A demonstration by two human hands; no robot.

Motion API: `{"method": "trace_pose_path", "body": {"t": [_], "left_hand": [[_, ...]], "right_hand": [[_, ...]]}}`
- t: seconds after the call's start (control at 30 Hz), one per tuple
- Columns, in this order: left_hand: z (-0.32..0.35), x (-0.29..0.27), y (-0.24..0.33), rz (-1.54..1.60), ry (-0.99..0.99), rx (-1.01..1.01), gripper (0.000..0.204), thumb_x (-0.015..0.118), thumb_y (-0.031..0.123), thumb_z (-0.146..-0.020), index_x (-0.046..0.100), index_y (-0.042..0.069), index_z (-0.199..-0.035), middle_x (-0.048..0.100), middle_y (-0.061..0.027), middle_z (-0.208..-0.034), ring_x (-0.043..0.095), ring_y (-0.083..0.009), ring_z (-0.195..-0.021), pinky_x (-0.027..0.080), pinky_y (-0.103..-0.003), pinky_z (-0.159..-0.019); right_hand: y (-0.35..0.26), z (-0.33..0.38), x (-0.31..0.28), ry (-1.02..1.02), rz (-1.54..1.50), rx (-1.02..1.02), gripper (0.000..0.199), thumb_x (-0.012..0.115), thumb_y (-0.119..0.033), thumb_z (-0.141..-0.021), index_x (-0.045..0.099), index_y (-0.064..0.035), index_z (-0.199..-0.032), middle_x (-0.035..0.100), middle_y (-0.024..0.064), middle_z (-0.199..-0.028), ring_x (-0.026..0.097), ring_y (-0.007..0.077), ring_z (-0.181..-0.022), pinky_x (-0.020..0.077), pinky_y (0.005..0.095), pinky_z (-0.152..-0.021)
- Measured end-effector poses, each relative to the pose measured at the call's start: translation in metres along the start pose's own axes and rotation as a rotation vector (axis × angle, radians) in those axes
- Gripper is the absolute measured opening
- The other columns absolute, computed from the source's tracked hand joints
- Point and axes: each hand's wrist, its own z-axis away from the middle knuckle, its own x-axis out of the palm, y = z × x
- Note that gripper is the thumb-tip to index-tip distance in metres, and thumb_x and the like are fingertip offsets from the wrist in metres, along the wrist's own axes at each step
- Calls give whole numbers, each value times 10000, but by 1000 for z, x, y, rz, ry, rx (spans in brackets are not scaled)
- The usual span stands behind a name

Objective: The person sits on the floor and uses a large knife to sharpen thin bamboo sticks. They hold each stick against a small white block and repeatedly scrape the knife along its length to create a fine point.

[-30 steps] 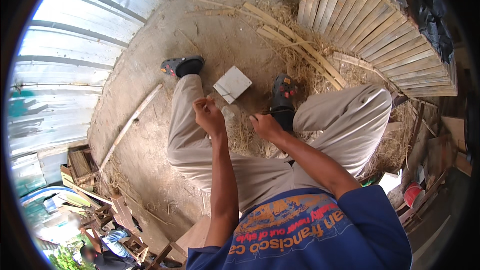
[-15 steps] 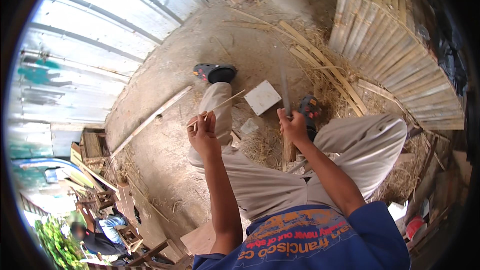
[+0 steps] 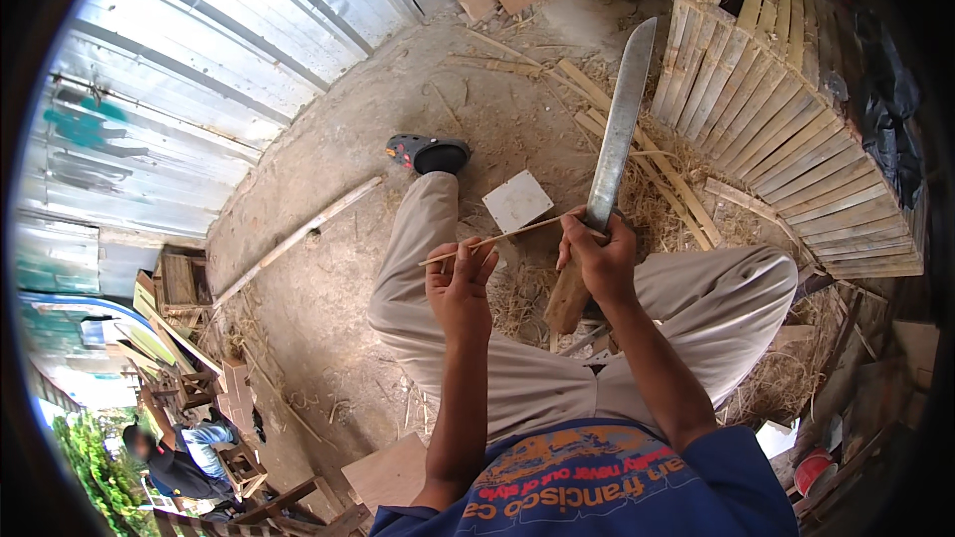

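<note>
A thin wooden stick (image 3: 517, 232) runs from my left hand (image 3: 463, 283) to my right hand (image 3: 600, 257). My left thumb and fingers pinch it near its left end. Wrapped around a machete (image 3: 622, 109), my right hand keeps its long grey blade pointing up and away from me. What looks like its wooden handle (image 3: 569, 300) sticks out below that hand. The stick's far end meets the base of the blade at my right fingers; whether the edge bites into it I cannot tell. Both hands are above the gap between my bent legs.
A white square plate (image 3: 517, 201) lies on the floor between my feet. Long wooden strips (image 3: 652, 154) and shavings are scattered at right, near a slatted wooden stack (image 3: 796, 139). A long batten (image 3: 298, 241) rests at left. Another person (image 3: 184, 457) sits far left.
The machete has tilted right and its blade faces me more broadly. My left hand has moved right and down, bringing the stick across to the blade and my right hand.
</note>
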Motion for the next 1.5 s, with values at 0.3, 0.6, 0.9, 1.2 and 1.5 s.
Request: {"method": "trace_pose_path", "body": {"t": [0.3,0.6,0.9,1.2,1.5], "left_hand": [[6,-19,2,-781,-188,-171,179,697,167,-948,701,5,-1025,745,-101,-909,732,-174,-858,579,-269,-710],[7,1,-37,-1151,-610,427,382,698,48,-889,653,36,-1268,719,-188,-1112,740,-265,-924,586,-342,-744],[-59,-4,-19,-1088,-170,550,242,669,53,-930,691,24,-1169,753,-126,-961,743,-192,-874,596,-314,-747],[-89,-11,-38,-1184,-18,721,121,695,88,-923,715,5,-1010,751,-135,-895,748,-201,-818,561,-305,-725],[-85,-28,-44,-1209,-35,792,102,701,59,-905,719,22,-998,744,-131,-907,736,-246,-806,563,-329,-710]], "right_hand": [[-3,-13,-34,-79,387,127,150,690,-172,-899,652,-27,-916,621,17,-682,590,83,-556,491,260,-527],[3,-7,-33,-419,715,40,276,741,-226,-845,690,11,-978,673,71,-721,598,79,-649,481,278,-594],[17,-17,-51,-195,760,90,413,757,-387,-875,705,5,-991,667,82,-679,603,84,-618,477,291,-572],[52,-15,-59,-183,918,115,460,701,-432,-887,693,20,-975,661,134,-665,674,231,-652,498,369,-624],[76,-9,-43,-293,939,118,439,645,-374,-938,668,38,-1085,683,224,-791,700,330,-784,520,412,-716]]}}
